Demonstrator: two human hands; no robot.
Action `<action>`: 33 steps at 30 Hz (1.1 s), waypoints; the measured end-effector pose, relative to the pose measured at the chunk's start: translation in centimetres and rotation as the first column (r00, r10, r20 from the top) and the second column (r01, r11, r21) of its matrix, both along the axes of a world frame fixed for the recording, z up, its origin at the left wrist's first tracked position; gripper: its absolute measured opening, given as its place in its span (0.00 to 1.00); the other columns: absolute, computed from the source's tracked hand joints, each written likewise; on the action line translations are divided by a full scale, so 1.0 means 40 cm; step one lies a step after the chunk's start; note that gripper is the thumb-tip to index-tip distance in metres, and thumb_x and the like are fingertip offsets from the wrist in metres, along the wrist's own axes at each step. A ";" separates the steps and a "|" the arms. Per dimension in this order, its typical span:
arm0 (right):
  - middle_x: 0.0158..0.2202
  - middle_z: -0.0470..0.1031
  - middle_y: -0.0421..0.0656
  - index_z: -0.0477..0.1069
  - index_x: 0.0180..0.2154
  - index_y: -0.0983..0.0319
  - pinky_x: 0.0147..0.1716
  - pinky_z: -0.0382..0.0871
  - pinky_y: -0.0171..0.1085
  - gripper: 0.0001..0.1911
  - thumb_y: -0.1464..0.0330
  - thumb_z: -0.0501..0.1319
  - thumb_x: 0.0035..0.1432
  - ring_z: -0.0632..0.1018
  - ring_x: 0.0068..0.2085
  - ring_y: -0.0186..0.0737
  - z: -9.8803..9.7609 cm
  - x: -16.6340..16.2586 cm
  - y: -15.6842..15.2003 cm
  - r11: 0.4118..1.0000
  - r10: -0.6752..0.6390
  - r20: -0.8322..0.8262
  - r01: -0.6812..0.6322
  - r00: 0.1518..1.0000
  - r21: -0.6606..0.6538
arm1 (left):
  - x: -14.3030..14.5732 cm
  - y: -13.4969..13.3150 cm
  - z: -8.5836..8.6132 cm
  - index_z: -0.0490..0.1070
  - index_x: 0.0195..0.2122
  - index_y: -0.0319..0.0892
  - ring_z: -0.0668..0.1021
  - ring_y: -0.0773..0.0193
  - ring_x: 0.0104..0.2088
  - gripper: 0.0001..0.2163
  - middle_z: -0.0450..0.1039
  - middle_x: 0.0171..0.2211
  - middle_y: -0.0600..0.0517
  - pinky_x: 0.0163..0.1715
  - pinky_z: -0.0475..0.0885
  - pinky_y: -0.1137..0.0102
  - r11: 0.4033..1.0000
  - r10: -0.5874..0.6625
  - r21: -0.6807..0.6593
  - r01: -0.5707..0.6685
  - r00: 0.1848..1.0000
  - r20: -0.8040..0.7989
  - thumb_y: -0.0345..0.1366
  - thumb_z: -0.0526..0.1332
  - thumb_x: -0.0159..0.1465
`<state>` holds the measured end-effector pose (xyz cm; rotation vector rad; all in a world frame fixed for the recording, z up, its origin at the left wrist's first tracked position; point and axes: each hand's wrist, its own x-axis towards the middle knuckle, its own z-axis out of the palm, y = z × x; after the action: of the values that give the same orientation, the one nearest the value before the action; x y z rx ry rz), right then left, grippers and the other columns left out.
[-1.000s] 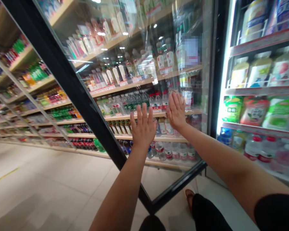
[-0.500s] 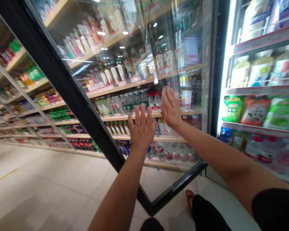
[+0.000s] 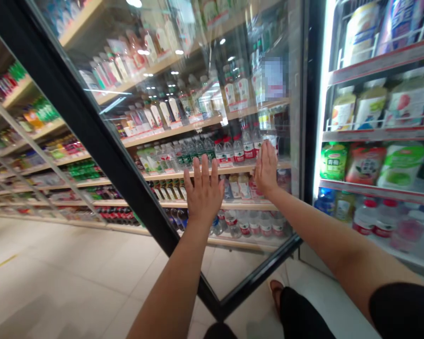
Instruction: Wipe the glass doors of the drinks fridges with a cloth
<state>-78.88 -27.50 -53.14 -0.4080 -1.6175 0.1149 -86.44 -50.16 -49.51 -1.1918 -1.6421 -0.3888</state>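
My left hand lies flat with fingers spread against the glass pane of a black-framed cooler door. Farther right on the same pane is my right hand, its fingers held close together and pressed to the glass. A pale edge shows beside its palm; what lies under it, if anything, is mostly hidden. The door's black frame runs slanting down at the left of both hands and meets the lower rail near my feet.
Through the glass, wooden shelves hold many bottles. At right, the lit cooler carries bottled drinks and green and red pouches. More stocked shelves stretch away left above the pale tiled floor. My sandalled foot is below the door.
My right hand has slid right and slightly down over the glass. My left hand stays spread on the pane. The view has shifted slightly.
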 end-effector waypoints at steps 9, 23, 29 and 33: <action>0.75 0.46 0.42 0.36 0.74 0.56 0.72 0.45 0.54 0.31 0.64 0.39 0.73 0.46 0.74 0.43 0.125 -0.004 -0.092 0.976 0.072 0.188 -0.109 0.980 0.191 | 0.005 -0.001 0.001 0.39 0.74 0.42 0.42 0.46 0.73 0.36 0.40 0.72 0.38 0.69 0.43 0.37 0.999 0.035 0.008 -0.035 0.998 -0.058 0.36 0.58 0.69; 0.73 0.51 0.40 0.41 0.73 0.53 0.71 0.45 0.55 0.31 0.68 0.42 0.72 0.50 0.74 0.42 0.133 0.022 -0.060 0.958 0.090 0.224 -0.146 0.970 0.247 | 0.011 -0.002 0.006 0.44 0.73 0.40 0.43 0.44 0.72 0.34 0.42 0.72 0.37 0.68 0.45 0.37 0.999 0.054 0.009 -0.054 0.996 -0.067 0.37 0.58 0.69; 0.74 0.47 0.47 0.40 0.73 0.56 0.71 0.48 0.58 0.30 0.64 0.40 0.73 0.50 0.74 0.47 -0.059 0.027 -0.008 0.991 0.107 0.033 -0.109 0.994 0.072 | 0.020 -0.002 0.006 0.43 0.73 0.40 0.42 0.45 0.73 0.34 0.42 0.72 0.38 0.69 0.42 0.37 0.999 0.037 -0.002 -0.038 0.999 -0.018 0.37 0.58 0.70; 0.74 0.48 0.49 0.43 0.73 0.60 0.70 0.49 0.57 0.30 0.64 0.40 0.73 0.50 0.73 0.46 0.001 0.015 0.038 0.997 0.068 -0.061 -0.066 0.996 0.027 | 0.019 0.000 0.003 0.43 0.73 0.40 0.41 0.46 0.73 0.34 0.41 0.72 0.39 0.69 0.42 0.38 0.999 0.037 0.006 -0.036 0.999 -0.025 0.37 0.57 0.70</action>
<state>-78.28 -25.97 -53.11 -0.3281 -1.5707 0.1561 -85.69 -50.18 -49.39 -1.1568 -1.6376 -0.3536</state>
